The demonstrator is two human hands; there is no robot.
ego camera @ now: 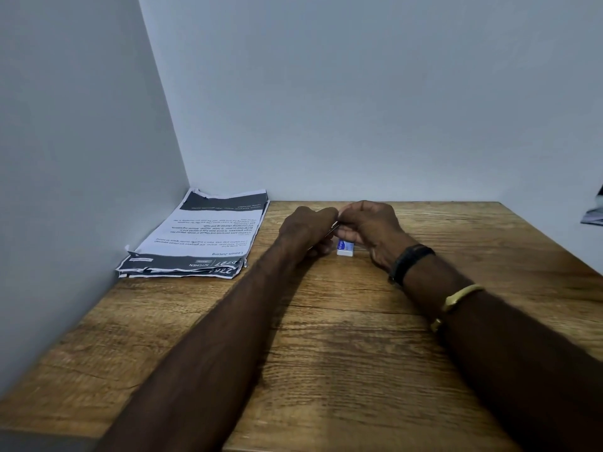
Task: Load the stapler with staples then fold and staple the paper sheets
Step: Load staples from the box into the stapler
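Observation:
Both my hands meet over the far middle of the wooden table [342,337]. My left hand [305,231] is curled round a thin metal thing, likely the stapler, of which only a silver sliver [333,227] shows between the hands. My right hand [370,228] pinches at that same spot with bent fingers. A small white and blue staple box [346,248] lies on the table just under the hands. A stack of printed paper sheets [202,236] with dark bands and torn corners lies flat at the far left by the wall.
Pale walls close the table at the back and the left, meeting in a corner behind the papers. A dark, blurred object [594,213] shows at the right edge of view. My right wrist wears a black band [409,262] and a gold bangle [456,300].

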